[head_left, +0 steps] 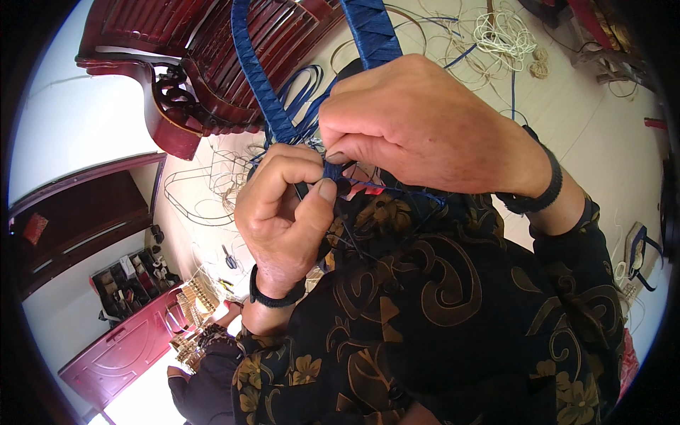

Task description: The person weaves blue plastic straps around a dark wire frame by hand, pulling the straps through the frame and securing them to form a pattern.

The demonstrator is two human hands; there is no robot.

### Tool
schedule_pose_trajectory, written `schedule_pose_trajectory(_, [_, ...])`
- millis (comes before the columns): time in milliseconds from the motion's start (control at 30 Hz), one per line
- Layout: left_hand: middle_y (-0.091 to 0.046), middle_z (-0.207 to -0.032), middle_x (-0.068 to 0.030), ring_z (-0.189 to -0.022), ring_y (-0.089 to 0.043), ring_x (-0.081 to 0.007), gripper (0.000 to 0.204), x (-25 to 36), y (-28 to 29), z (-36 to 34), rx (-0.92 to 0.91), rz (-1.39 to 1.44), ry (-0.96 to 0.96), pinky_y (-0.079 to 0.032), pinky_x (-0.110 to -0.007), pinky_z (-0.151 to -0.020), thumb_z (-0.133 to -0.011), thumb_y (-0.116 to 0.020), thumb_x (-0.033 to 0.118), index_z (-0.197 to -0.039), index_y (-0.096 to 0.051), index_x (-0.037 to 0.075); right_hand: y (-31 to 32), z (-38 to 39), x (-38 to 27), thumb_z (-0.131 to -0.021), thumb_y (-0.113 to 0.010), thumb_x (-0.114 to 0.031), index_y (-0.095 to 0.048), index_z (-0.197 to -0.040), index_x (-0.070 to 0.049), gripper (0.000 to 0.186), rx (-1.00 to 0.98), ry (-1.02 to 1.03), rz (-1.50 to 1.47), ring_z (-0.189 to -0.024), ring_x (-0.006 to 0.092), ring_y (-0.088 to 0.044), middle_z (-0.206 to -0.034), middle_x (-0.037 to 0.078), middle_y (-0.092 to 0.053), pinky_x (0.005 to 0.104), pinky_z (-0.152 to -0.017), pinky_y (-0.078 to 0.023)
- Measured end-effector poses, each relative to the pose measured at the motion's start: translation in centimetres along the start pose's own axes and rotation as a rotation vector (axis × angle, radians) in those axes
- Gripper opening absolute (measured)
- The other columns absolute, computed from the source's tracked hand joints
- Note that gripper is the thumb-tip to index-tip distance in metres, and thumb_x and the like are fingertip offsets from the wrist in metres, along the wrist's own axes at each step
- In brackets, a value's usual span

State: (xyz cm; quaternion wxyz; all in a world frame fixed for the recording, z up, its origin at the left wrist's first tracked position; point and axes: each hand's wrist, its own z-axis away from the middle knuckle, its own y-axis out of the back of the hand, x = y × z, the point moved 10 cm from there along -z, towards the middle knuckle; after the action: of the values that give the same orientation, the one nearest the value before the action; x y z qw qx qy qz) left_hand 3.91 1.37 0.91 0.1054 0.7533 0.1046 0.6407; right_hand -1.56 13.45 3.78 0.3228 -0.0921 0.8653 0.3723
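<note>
A frame wrapped in blue strip [256, 71] rises in front of me, with a second, wider blue-wrapped bar [372, 34] beside it. My left hand [285, 205] is closed, thumb against bent fingers, on a small blue-wrapped end. Just above that spot my right hand [418, 120] pinches with thumb and curled fingers at the same piece; its fingertips are partly hidden. From between the hands a thin blue strand [414, 193] runs right across my dark patterned shirt. Loose blue strips [306, 85] hang behind the frame.
A dark red wooden bench [202, 71] stands at the far left. Pale cord [503, 35] lies coiled at the far right, and wire loops [202, 191] lie left of my hands. Scissors [229, 257] rest on the floor. Another person [212, 382] sits lower left, near woven pieces [198, 301].
</note>
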Motion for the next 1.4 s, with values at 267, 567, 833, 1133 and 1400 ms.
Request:
schedule_pose_trajectory(267, [-0.062, -0.09, -0.01, -0.083, -0.059, -0.0183, 0.011, 1.0, -0.2, 0.4, 0.066, -0.174, -0.081, -0.046, -0.028, -0.074, -0.079, -0.064, -0.008, -0.088, -0.059, -0.003, -0.2, -0.3, 0.3, -0.086, -0.07, -0.012, -0.056, -0.08, -0.004, 0.017, -0.032, 0.064, -0.016, -0.066, 0.0295, -0.059, -0.069, 0.009, -0.054, 0.04, -0.058, -0.044])
schedule_pose_trajectory(567, [-0.062, -0.104, -0.0135, -0.088, -0.06, -0.0171, 0.004, 0.8, -0.1, 0.8, 0.121, -0.099, -0.041, -0.048, -0.028, -0.082, -0.089, -0.059, -0.004, -0.093, -0.06, -0.004, -1.0, -0.7, 0.9, -0.081, -0.072, -0.01, -0.054, -0.076, -0.004, 0.019, -0.065, 0.067, 0.049, -0.069, 0.0311, -0.06, -0.073, 0.009, -0.057, 0.0406, -0.06, -0.046])
schedule_pose_trajectory(833, [-0.067, -0.104, -0.0165, -0.098, -0.065, -0.0248, 0.017, 1.4, 0.1, 1.2, 0.126, -0.161, -0.098, -0.05, -0.033, -0.09, -0.085, -0.066, -0.007, -0.102, -0.069, -0.004, -1.3, -0.8, -0.1, -0.069, -0.074, -0.011, -0.06, -0.075, -0.01, 0.016, -0.037, 0.07, 0.28, -0.078, 0.0225, -0.063, -0.073, 0.002, -0.059, 0.0341, -0.061, -0.05])
schedule_pose_trajectory(1133, [-0.066, -0.097, -0.0148, -0.085, -0.062, -0.0226, 0.014, 2.9, -0.5, 0.2, 0.046, -0.369, -0.089, -0.049, -0.031, -0.077, -0.083, -0.063, -0.007, -0.096, -0.066, -0.004, 1.3, 2.1, -1.2, -0.071, -0.075, -0.013, -0.069, -0.089, -0.013, 0.019, 0.295, 0.054, 0.339, -0.087, 0.0194, -0.058, -0.089, -0.003, -0.062, 0.0351, -0.077, -0.044])
schedule_pose_trajectory(1400, [-0.065, -0.096, -0.0135, -0.085, -0.061, -0.0216, 0.012, 2.0, -0.7, -0.6, -0.082, -0.207, 0.038, -0.048, -0.03, -0.079, -0.086, -0.059, -0.002, -0.095, -0.065, -0.006, 1.2, 5.3, -3.4, -0.064, -0.087, -0.016, -0.073, -0.092, -0.012, 0.032, 0.32, 0.003, 0.346, -0.077, 0.0195, -0.053, -0.083, -0.002, -0.059, 0.0367, -0.074, -0.037])
